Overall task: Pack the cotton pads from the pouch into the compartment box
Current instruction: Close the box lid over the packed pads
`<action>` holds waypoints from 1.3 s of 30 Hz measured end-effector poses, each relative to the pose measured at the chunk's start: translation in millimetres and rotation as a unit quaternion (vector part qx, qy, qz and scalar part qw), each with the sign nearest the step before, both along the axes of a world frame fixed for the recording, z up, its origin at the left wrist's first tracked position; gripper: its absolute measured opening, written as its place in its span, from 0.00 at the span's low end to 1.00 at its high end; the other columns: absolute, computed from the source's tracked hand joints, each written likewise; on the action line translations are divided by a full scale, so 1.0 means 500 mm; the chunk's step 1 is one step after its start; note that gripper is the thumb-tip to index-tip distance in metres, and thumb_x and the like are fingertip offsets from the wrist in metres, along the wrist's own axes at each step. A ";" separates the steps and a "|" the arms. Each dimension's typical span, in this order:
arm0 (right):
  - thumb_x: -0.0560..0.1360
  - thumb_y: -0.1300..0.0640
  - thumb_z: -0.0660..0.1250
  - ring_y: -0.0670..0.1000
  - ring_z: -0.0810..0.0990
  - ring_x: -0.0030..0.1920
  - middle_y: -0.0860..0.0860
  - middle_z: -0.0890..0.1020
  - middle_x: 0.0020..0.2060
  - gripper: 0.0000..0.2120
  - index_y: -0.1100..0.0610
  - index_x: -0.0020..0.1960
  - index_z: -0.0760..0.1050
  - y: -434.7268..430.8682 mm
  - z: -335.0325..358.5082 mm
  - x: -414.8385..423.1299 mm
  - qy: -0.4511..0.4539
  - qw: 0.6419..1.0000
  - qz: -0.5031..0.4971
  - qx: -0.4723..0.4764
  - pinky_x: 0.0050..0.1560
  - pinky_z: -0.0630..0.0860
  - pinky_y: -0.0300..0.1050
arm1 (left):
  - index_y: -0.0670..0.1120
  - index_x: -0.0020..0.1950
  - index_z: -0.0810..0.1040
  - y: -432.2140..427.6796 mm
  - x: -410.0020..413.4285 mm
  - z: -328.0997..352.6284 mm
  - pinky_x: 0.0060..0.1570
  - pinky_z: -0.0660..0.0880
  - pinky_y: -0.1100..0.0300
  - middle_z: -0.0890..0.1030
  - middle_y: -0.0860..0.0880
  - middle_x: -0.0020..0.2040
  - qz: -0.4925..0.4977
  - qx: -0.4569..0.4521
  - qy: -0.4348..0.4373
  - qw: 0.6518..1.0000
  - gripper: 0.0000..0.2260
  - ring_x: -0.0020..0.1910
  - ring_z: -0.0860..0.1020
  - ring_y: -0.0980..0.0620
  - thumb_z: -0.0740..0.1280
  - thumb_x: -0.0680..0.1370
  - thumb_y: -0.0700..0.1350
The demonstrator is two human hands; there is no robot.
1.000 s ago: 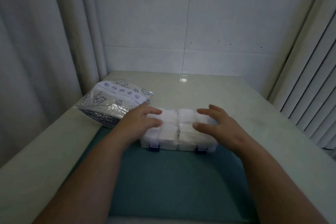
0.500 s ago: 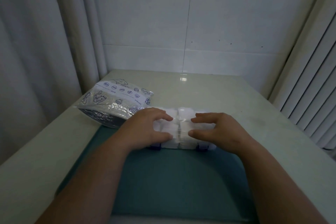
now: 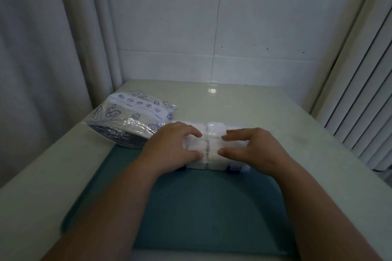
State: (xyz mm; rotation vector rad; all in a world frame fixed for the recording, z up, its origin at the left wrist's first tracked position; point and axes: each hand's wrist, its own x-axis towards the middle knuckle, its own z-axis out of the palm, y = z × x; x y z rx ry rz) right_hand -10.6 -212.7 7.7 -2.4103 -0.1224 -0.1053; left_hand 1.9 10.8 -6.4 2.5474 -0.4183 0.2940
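Observation:
A clear compartment box [image 3: 212, 133] filled with white cotton pads lies on the far edge of a teal mat [image 3: 212, 207], its lid down and two blue latches facing me. My left hand [image 3: 169, 150] presses on the left half of the lid. My right hand [image 3: 254, 150] presses on the right half. Their fingertips nearly meet at the box's middle seam. The printed clear pouch [image 3: 131, 121] lies flat just left of the box, beside my left hand.
The mat sits on a pale green table [image 3: 265, 108] set against a white tiled wall. A curtain [image 3: 42, 70] hangs along the left side and vertical blinds [image 3: 360, 91] along the right.
Both hands have slid inward along the lid, from the box's outer ends to its middle. The box and pouch have stayed where they were.

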 end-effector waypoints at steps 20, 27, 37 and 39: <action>0.71 0.48 0.74 0.43 0.74 0.60 0.39 0.77 0.62 0.11 0.46 0.53 0.83 -0.010 -0.004 0.010 0.038 0.998 0.035 0.034 0.41 0.67 0.25 | 0.61 0.57 0.81 0.024 0.019 0.004 0.60 0.67 0.61 0.73 0.59 0.56 -0.041 -0.013 0.072 0.996 0.16 0.61 0.72 0.57 0.73 0.71 0.59; 0.62 0.36 0.76 0.53 0.69 0.66 0.51 0.65 0.70 0.35 0.45 0.66 0.71 -0.025 -0.007 0.016 0.051 0.998 -0.039 -0.019 0.62 0.68 0.47 | 0.67 0.48 0.78 0.057 0.015 0.015 0.60 0.63 0.64 0.70 0.57 0.66 -0.045 -0.097 0.125 0.986 0.17 0.64 0.68 0.60 0.73 0.73 0.43; 0.69 0.51 0.76 0.48 0.70 0.58 0.47 0.70 0.68 0.25 0.47 0.65 0.76 -0.024 -0.001 0.009 0.117 0.987 -0.022 0.107 0.61 0.72 0.45 | 0.59 0.52 0.84 0.079 0.017 0.021 0.43 0.68 0.72 0.78 0.62 0.44 0.017 -0.145 0.169 0.975 0.12 0.44 0.74 0.68 0.72 0.75 0.42; 0.72 0.59 0.74 0.50 0.71 0.59 0.47 0.70 0.66 0.24 0.50 0.67 0.75 -0.028 0.002 0.006 0.142 0.978 -0.012 0.155 0.64 0.72 0.48 | 0.57 0.54 0.83 0.081 0.018 0.023 0.43 0.74 0.69 0.77 0.58 0.41 0.015 -0.173 0.205 0.963 0.14 0.38 0.75 0.64 0.68 0.77 0.38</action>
